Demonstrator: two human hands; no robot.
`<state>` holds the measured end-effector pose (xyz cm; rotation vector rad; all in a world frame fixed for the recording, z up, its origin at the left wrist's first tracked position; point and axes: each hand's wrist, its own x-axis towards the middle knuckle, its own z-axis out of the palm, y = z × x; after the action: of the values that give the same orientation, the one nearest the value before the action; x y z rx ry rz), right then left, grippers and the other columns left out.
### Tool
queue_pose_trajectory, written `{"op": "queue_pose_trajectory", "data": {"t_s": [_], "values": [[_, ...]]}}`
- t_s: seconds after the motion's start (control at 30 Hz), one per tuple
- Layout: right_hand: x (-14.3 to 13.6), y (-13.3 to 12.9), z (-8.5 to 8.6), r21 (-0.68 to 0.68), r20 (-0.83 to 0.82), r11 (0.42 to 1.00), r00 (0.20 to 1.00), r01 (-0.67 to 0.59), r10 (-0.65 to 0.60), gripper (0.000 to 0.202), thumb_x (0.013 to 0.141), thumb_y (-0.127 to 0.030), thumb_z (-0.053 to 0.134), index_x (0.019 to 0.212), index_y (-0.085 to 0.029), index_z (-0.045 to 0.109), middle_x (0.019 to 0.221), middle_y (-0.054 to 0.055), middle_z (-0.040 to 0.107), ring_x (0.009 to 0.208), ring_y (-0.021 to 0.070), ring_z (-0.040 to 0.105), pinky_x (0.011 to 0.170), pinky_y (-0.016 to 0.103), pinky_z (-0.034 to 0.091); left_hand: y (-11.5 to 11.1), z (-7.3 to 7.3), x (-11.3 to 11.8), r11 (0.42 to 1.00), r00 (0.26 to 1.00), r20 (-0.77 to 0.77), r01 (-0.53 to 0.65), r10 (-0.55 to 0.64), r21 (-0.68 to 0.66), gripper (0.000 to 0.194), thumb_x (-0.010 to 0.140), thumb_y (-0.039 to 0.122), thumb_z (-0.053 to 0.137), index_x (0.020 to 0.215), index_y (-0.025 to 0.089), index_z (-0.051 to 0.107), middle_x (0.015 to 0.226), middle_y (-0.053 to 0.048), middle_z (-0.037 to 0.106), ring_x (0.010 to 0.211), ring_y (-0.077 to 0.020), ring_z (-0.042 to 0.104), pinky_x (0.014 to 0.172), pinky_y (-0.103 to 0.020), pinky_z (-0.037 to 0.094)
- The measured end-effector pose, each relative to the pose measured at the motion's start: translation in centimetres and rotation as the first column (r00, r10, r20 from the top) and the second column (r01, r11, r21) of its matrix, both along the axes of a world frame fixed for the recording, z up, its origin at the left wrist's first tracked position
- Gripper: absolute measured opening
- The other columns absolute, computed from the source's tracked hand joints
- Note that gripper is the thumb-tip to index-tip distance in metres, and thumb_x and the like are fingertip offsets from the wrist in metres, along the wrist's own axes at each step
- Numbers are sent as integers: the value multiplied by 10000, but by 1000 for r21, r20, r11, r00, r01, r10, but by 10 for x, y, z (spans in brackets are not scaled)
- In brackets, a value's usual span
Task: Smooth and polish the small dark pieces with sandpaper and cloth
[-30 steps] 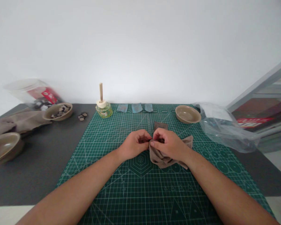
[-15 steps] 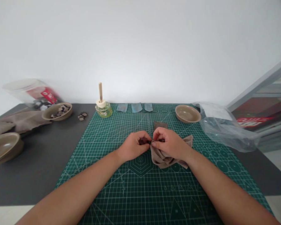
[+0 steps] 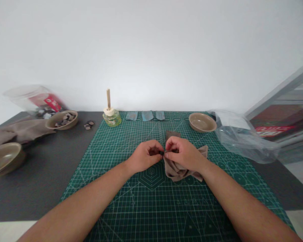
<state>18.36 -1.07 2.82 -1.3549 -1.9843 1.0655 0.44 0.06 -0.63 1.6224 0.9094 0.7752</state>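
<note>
A small dark piece (image 3: 162,152) seems to be pinched between the thumb and fingertips of the left hand (image 3: 145,156), though it is too small and covered to be identified. A brown cloth (image 3: 174,170) is gripped at its edge by the right hand (image 3: 187,154), just beside the left fingertips. The handling is judged to be midway: cloth and piece have been brought together, but neither has been let go. The cloth is bunched beneath the right hand and spread to its near and right sides, over the green mat (image 3: 131,208). Farther left, more pieces are held in a bowl (image 3: 52,125); a second bowl (image 3: 202,124) is set far right.
</note>
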Motion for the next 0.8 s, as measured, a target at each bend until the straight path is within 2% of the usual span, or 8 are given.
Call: {"op": "queue_pose_trajectory", "data": {"t_s": [0.43, 0.8], "values": [[-1, 1, -3, 71, 46, 997, 999, 23, -27, 101, 668, -108, 550, 715, -192, 519, 631, -26, 601, 583, 125, 568, 570, 247, 409, 0, 4, 1, 997, 994, 108, -15, 24, -82, 197, 645, 207, 662, 800, 118, 578, 662, 12, 531, 581, -80, 482, 546, -224, 398], [1, 0, 1, 68, -6, 997, 1000, 25, -24, 86, 671, -110, 555, 692, -188, 526, 614, -34, 575, 565, 110, 542, 541, 228, 405, 0, 5, 1, 997, 996, 85, -17, 23, -72, 175, 651, 197, 657, 790, 127, 578, 667, 11, 540, 588, -81, 492, 552, -222, 405]]}}
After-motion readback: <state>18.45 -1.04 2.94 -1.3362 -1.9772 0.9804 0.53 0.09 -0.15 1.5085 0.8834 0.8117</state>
